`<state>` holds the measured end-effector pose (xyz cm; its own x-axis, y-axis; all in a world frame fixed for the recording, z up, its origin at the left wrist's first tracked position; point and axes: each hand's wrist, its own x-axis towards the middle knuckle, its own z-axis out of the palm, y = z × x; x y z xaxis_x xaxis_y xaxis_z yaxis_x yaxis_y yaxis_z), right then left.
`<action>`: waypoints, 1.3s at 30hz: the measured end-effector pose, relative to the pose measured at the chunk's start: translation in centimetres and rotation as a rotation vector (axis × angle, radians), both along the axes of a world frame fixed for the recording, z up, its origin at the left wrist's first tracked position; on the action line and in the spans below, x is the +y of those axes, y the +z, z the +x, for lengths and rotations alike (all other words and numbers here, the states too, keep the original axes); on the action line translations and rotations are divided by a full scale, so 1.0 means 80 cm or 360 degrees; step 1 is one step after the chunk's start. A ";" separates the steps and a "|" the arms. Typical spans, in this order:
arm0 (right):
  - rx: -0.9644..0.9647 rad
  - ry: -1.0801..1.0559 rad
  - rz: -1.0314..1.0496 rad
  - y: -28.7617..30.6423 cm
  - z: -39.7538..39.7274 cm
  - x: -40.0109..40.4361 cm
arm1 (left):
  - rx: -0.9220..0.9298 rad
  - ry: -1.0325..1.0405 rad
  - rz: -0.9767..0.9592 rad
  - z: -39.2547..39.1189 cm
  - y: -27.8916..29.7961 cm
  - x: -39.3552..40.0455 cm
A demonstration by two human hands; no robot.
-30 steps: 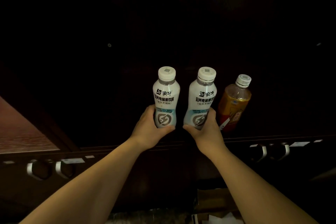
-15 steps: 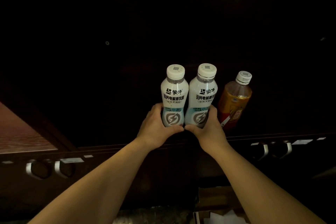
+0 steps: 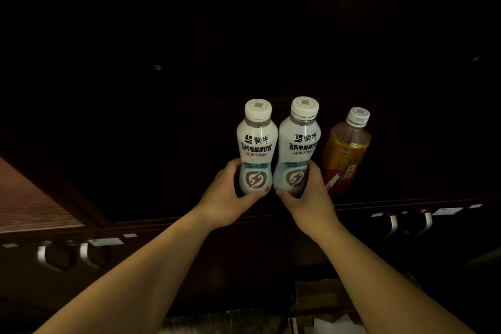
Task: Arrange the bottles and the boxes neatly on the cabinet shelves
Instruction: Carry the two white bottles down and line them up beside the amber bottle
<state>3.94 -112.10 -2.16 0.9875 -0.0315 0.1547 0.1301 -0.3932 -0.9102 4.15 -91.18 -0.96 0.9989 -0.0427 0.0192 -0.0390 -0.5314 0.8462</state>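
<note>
Left-hand white bottle [image 3: 256, 148] now shifted right, side by side against its twin [image 3: 299, 145].

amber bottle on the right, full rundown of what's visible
The amber bottle is clear plastic with a white screw cap, filled to its shoulder with amber liquid. Its lower half wears an orange and yellow label with a red band near the base; the print is too dim to read. It stands capped in the dark cabinet, looking slightly tilted in this wide view, right of the two white bottles. The right hand overlaps its lower left edge; contact cannot be told. Neither hand grips it.
</note>
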 end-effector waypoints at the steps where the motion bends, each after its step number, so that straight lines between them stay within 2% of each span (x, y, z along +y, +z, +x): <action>1: -0.0001 -0.0003 -0.0006 -0.001 0.000 0.000 | 0.0001 0.0003 0.0003 0.000 0.000 -0.001; 10: -0.0006 -0.0035 -0.0013 -0.005 -0.016 -0.003 | 0.0000 0.0017 0.0012 -0.001 0.004 -0.001; 13: 0.0042 -0.0134 -0.0077 -0.009 -0.037 -0.010 | 0.0004 0.0004 -0.0002 -0.002 0.005 -0.001; 19: -0.0054 -0.0158 -0.0203 -0.023 -0.086 -0.036 | 0.0007 -0.0037 -0.0028 -0.004 0.008 -0.002; 22: -0.0118 -0.0326 -0.0205 -0.020 -0.094 -0.056 | -0.0012 -0.0041 -0.0045 -0.004 0.009 -0.004; 26: -0.0155 -0.0595 0.0043 -0.003 -0.062 -0.088 | -0.0028 -0.0038 -0.0027 -0.003 0.009 -0.006; 32: 0.0070 -0.0349 0.0021 0.008 -0.002 -0.102 | -0.0038 -0.0031 -0.0014 -0.003 0.011 -0.012; 39: 0.0108 -0.0413 -0.0040 -0.002 0.010 -0.084 | -0.0033 -0.0035 0.0030 -0.002 0.013 -0.015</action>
<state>4.71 -118.85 -2.29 0.9550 -0.2817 0.0925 -0.0387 -0.4277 -0.9031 4.00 -92.34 0.12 0.9971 -0.0651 0.0386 -0.0680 -0.5460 0.8350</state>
